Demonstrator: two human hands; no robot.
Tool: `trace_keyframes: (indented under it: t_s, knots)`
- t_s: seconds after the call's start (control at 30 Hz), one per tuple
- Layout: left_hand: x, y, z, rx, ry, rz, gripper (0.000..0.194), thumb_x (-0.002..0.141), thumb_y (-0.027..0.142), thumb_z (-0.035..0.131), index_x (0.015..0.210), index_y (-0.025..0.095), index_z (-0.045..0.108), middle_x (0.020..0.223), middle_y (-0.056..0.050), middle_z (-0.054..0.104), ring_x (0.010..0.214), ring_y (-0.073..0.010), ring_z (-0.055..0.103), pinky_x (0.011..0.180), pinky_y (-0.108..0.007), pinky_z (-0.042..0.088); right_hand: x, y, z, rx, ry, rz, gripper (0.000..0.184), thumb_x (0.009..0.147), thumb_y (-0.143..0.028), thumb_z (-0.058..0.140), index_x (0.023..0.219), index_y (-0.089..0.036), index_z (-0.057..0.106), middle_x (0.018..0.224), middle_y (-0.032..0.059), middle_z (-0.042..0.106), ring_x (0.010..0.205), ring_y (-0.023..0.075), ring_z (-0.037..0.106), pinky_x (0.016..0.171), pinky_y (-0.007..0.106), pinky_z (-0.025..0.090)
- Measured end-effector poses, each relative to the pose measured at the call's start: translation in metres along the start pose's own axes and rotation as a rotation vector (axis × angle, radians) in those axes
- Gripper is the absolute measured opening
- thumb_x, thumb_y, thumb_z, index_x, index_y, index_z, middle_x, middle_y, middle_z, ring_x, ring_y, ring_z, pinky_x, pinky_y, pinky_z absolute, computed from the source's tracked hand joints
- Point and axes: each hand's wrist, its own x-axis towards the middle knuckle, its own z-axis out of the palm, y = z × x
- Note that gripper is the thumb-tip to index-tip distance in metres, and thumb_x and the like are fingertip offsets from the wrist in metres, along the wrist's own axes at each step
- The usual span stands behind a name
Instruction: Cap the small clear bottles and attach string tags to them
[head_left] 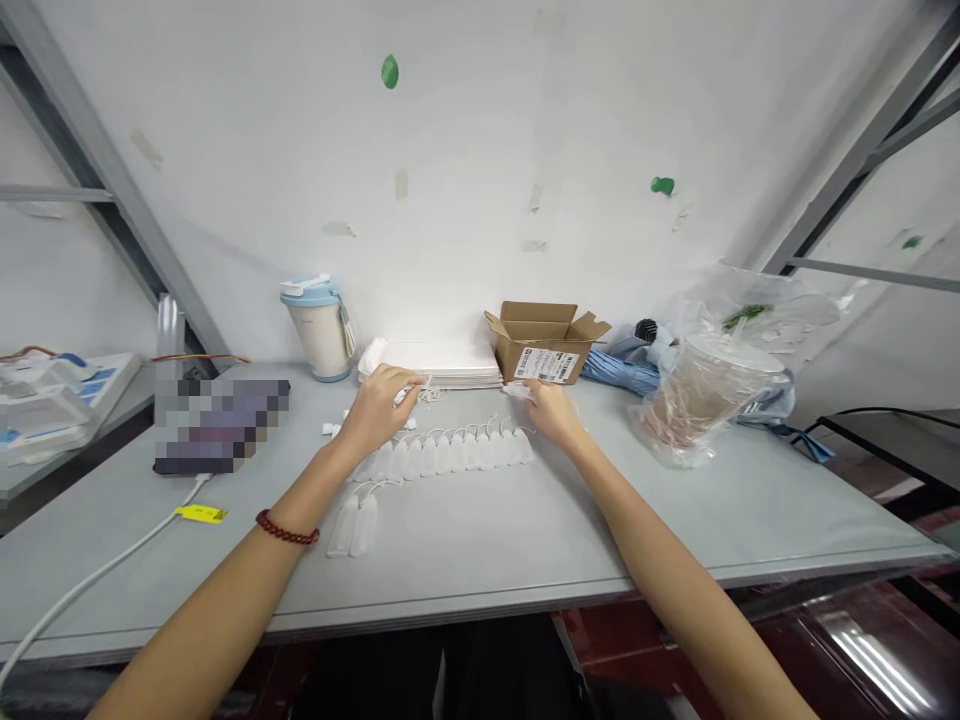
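Note:
A row of several small white sachets with strings (450, 452) lies across the middle of the grey table (525, 540). Two more sachets (354, 526) lie apart, nearer the front. My left hand (379, 405), with a red bead bracelet on its wrist, reaches over the row's left end, fingers curled near a white stringed piece (429, 393) by the stack of white sheets (450, 362). My right hand (551, 408) pinches a small white piece at the foot of the open cardboard box (546, 345), just above the row's right end.
A blue-lidded cup (321, 328) stands at the back left. A blurred dark device (221, 425) with a white cable (97, 575) lies on the left. A clear plastic bag holding a container (709, 395) and blue cloth (626, 370) sit on the right.

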Motion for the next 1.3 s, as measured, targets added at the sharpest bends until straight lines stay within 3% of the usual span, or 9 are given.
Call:
trace_keyframes:
  t_s: [0.07, 0.17, 0.3, 0.5, 0.83, 1.03, 1.3]
  knots:
    - [0.001, 0.003, -0.001, -0.041, 0.026, -0.006, 0.020, 0.085, 0.024, 0.049, 0.084, 0.017, 0.067, 0.087, -0.007, 0.071, 0.085, -0.0199, 0.061, 0.076, -0.034, 0.050, -0.003, -0.009, -0.002, 0.115, 0.063, -0.042, 0.033, 0.084, -0.015, 0.049, 0.117, -0.014, 0.057, 0.112, 0.0138, 0.065, 0.105, 0.0239, 0.060, 0.084, 0.032, 0.044]
    - [0.001, 0.007, 0.000, -0.129, 0.036, -0.047, 0.017, 0.083, 0.026, 0.053, 0.084, 0.017, 0.068, 0.081, -0.005, 0.071, 0.072, -0.0168, 0.062, 0.065, -0.029, 0.052, -0.013, -0.032, -0.005, 0.499, 0.165, -0.185, 0.027, 0.083, -0.021, 0.055, 0.109, -0.015, 0.060, 0.105, 0.0101, 0.068, 0.098, 0.0213, 0.062, 0.079, 0.030, 0.048]
    - [-0.001, 0.017, 0.004, -0.280, 0.083, -0.139, 0.025, 0.081, 0.028, 0.059, 0.100, 0.016, 0.068, 0.080, -0.004, 0.072, 0.070, -0.0156, 0.065, 0.064, -0.027, 0.055, -0.033, -0.065, -0.004, 0.831, 0.122, -0.357, 0.026, 0.083, -0.029, 0.056, 0.106, -0.018, 0.060, 0.101, 0.0090, 0.068, 0.094, 0.0195, 0.063, 0.072, 0.030, 0.051]
    - [-0.003, 0.028, 0.007, -0.313, 0.065, -0.082, 0.016, 0.080, 0.027, 0.061, 0.085, 0.016, 0.071, 0.082, -0.005, 0.074, 0.073, -0.0170, 0.068, 0.066, -0.028, 0.057, -0.042, -0.076, -0.001, 0.914, 0.059, -0.340, 0.030, 0.083, -0.030, 0.056, 0.110, -0.017, 0.056, 0.086, 0.0062, 0.064, 0.077, 0.0156, 0.062, 0.068, 0.029, 0.051]
    - [-0.004, 0.036, 0.006, -0.307, -0.001, -0.078, 0.018, 0.083, 0.026, 0.055, 0.088, 0.017, 0.070, 0.089, -0.006, 0.073, 0.079, -0.0183, 0.068, 0.069, -0.030, 0.058, -0.042, -0.077, 0.003, 0.988, 0.009, -0.328, 0.031, 0.083, -0.028, 0.053, 0.113, -0.018, 0.051, 0.085, 0.0049, 0.063, 0.072, 0.0148, 0.062, 0.066, 0.030, 0.051]
    - [-0.005, 0.039, 0.006, -0.361, -0.050, -0.157, 0.020, 0.082, 0.023, 0.054, 0.091, 0.016, 0.071, 0.088, -0.005, 0.074, 0.081, -0.0183, 0.069, 0.071, -0.029, 0.059, -0.043, -0.079, 0.003, 1.085, -0.067, -0.337, 0.034, 0.083, -0.025, 0.051, 0.116, -0.017, 0.050, 0.089, 0.0064, 0.063, 0.073, 0.0155, 0.065, 0.066, 0.031, 0.052]
    - [-0.005, 0.043, 0.008, -0.366, -0.079, -0.140, 0.021, 0.081, 0.022, 0.053, 0.091, 0.017, 0.071, 0.089, -0.005, 0.074, 0.079, -0.0176, 0.068, 0.067, -0.028, 0.058, -0.044, -0.080, 0.004, 1.056, -0.102, -0.314, 0.036, 0.083, -0.024, 0.052, 0.118, -0.019, 0.051, 0.087, 0.0046, 0.061, 0.070, 0.0142, 0.063, 0.064, 0.029, 0.051]
